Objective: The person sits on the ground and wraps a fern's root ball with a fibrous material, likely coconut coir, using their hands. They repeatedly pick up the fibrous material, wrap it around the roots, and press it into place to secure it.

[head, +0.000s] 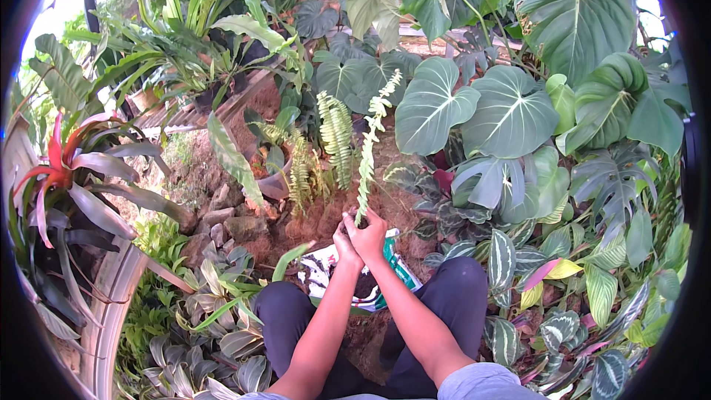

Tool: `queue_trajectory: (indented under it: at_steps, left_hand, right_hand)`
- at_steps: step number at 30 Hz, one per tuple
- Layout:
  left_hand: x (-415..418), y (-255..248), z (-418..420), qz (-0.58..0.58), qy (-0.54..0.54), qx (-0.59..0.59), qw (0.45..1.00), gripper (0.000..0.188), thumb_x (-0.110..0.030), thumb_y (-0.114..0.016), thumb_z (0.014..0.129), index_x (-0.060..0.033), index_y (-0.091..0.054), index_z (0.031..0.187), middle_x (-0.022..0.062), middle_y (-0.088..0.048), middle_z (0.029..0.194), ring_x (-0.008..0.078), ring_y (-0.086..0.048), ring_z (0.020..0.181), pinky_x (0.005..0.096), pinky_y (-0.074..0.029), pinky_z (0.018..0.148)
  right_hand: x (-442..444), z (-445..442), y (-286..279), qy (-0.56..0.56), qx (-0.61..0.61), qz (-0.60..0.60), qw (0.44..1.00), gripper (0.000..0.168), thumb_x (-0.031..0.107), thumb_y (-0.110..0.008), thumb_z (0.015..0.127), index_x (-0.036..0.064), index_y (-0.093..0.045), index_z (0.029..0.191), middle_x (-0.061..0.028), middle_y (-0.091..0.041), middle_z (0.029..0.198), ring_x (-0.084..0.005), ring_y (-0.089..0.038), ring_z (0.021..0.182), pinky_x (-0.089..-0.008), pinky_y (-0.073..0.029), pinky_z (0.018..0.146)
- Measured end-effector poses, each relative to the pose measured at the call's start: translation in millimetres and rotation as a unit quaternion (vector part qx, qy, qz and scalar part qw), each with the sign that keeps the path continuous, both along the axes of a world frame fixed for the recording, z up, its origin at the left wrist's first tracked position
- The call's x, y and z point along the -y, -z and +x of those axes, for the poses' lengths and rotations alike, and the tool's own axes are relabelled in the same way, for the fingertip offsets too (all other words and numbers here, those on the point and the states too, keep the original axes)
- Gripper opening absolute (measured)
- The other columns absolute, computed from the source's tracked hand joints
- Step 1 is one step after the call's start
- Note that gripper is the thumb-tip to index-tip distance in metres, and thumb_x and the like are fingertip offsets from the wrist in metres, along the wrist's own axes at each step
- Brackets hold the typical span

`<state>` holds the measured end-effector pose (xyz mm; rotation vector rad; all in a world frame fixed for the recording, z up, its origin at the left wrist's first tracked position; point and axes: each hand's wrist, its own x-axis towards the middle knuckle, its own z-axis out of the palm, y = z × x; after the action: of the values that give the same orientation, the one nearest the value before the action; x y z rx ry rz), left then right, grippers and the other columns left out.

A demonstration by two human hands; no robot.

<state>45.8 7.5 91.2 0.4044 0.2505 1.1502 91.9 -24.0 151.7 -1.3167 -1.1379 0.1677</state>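
Both my hands meet around the base of an upright fern frond (366,169), pale green with small curled leaflets. My left hand (345,243) cups it from the left, and my right hand (371,236) wraps it from the right. What lies between my palms, roots or soil, is hidden by the fingers. Below my wrists an opened white and green plastic bag (408,275) lies between my knees, with dark soil (365,284) inside. The bag bears writing. Just beyond my hands, more fern fronds (335,136) rise from the reddish-brown ground.
A round pot (276,179) stands behind the ferns. Rocks (239,228) lie to the left, near a red-centred bromeliad (58,169) and a curved pale edging (108,300). Large heart-shaped leaves (508,111) overhang the right side, above striped-leaf plants (502,258).
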Motion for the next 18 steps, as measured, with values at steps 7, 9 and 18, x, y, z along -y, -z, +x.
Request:
queue_trajectory:
  at_steps: [7, 9, 18]
  left_hand:
    - [2, 3, 17, 0.103, 0.083, 0.168, 0.977, 0.061, -0.055, -0.038, 0.097, -0.0053, -0.050, 0.129, 0.0153, -0.052, 0.125, 0.0296, -0.051, 0.116, 0.0402, -0.042, 0.100]
    - [4, -1, 25, 0.145, 0.118, 0.197, 0.962, 0.063, -0.056, -0.040, 0.095, -0.0056, -0.049, 0.130, 0.0156, -0.050, 0.127, 0.0304, -0.049, 0.118, 0.0404, -0.040, 0.102]
    - [30, -35, 61, -0.124, 0.078, 0.115, 0.982, 0.057, -0.046, -0.048, 0.094, -0.0020, -0.049, 0.129, 0.0156, -0.052, 0.124, 0.0286, -0.049, 0.117, 0.0396, -0.040, 0.101]
  right_hand:
    - [16, 23, -36, 0.008, 0.164, 0.048, 0.985, 0.037, 0.033, -0.078, 0.072, 0.001, -0.066, 0.086, -0.0108, -0.065, 0.110, -0.0310, -0.054, 0.110, -0.0404, -0.044, 0.089]
    - [20, 31, -38, -0.007, 0.168, 0.040, 0.985, 0.039, 0.033, -0.078, 0.071, 0.001, -0.067, 0.092, -0.0136, -0.062, 0.116, -0.0342, -0.053, 0.112, -0.0423, -0.044, 0.094]
    - [19, 69, -5, 0.004, 0.107, 0.074, 0.992, 0.026, 0.018, -0.076, 0.072, -0.003, -0.069, 0.085, -0.0229, -0.067, 0.102, -0.0405, -0.058, 0.115, -0.0459, -0.047, 0.097]
